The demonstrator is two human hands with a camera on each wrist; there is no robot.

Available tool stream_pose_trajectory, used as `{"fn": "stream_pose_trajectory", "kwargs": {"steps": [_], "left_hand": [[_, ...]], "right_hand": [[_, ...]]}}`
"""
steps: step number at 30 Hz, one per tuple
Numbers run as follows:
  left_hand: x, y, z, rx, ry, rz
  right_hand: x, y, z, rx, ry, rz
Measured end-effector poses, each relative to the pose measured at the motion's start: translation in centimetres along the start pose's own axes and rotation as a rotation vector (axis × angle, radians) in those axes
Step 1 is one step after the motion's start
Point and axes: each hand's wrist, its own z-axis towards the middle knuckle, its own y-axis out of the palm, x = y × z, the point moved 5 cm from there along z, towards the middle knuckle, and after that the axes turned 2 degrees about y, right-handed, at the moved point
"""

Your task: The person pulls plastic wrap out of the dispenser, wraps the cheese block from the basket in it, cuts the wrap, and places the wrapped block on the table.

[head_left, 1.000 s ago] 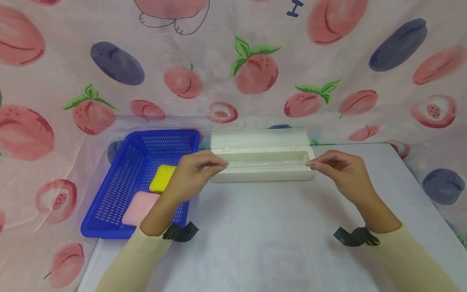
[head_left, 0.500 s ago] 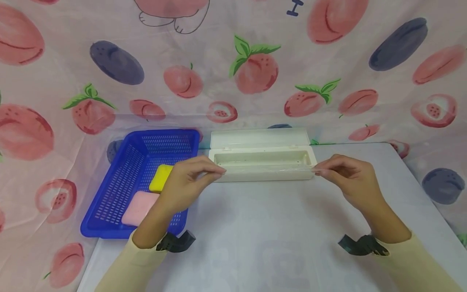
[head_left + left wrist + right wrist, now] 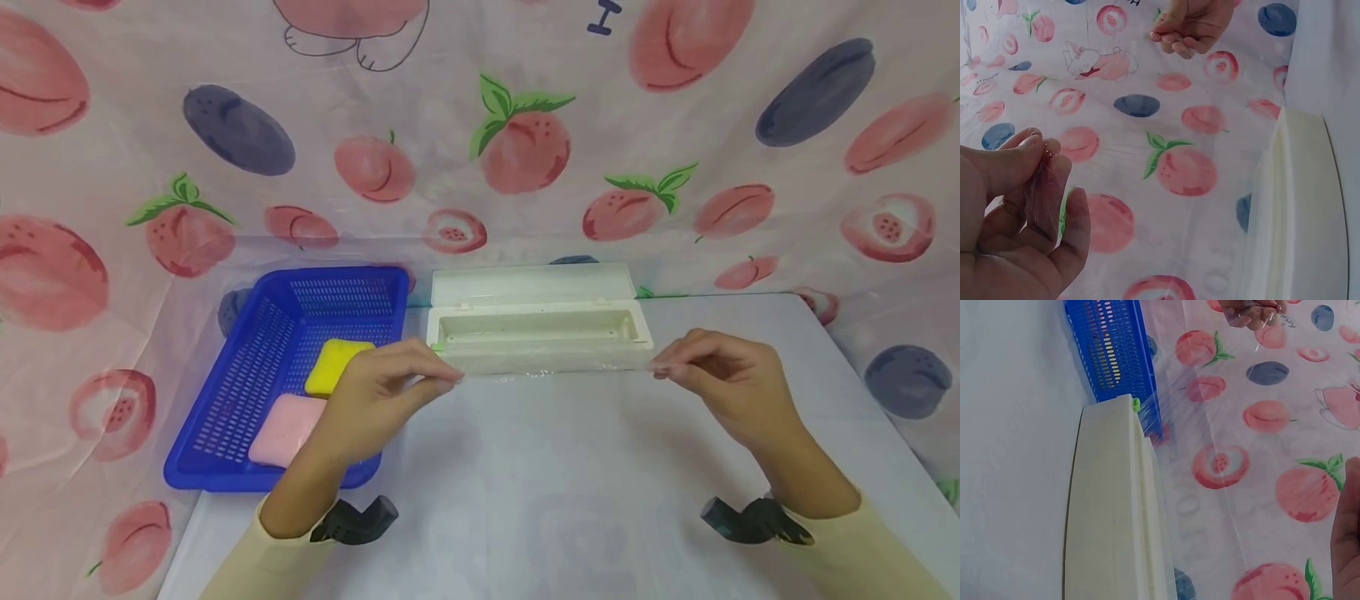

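Observation:
A thin sheet of clear cling film (image 3: 555, 367) stretches between my two hands in front of a white cling film box (image 3: 538, 310). The box's lid (image 3: 532, 285) stands raised at the back. My left hand (image 3: 382, 392) pinches the sheet's left corner between thumb and fingers; in the left wrist view, crumpled film (image 3: 1046, 197) hangs over that hand's fingers. At the other corner, my right hand (image 3: 723, 379) pinches the film, fingers curled. A small green piece (image 3: 437, 347) shows at the box's left front edge. Only an edge of the right hand (image 3: 1347, 531) appears in the right wrist view.
A blue plastic basket (image 3: 213, 408) stands to the left of the box. It holds a yellow sponge (image 3: 337, 363) and a pink sponge (image 3: 287, 429), partly behind the left arm. A fruit-patterned cloth (image 3: 525, 225) hangs behind the white table (image 3: 555, 500).
Both hands have drawn back from the box towards the front, and the right hand has shifted slightly right. The film's pinched edge has come from over the box to just past its front.

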Motion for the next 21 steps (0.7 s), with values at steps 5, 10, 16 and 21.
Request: {"fn": "stream_pose_trajectory", "kwargs": {"steps": [5, 10, 16, 21], "left_hand": [[0.7, -0.2, -0.4, -0.005, 0.048, -0.027], [1.7, -0.3, -0.5, -0.007, 0.107, -0.010], [2.3, -0.2, -0.9, -0.033, 0.116, 0.071], [2.2, 0.3, -1.8, -0.098, 0.081, 0.069]], "right_hand": [[-0.5, -0.1, -0.3, -0.031, -0.058, 0.047], [-1.1, 0.1, -0.6, -0.048, -0.071, 0.040], [-1.6, 0.3, -1.0, -0.085, -0.087, 0.036], [-1.2, 0.3, -1.4, -0.156, -0.069, 0.071]]}}
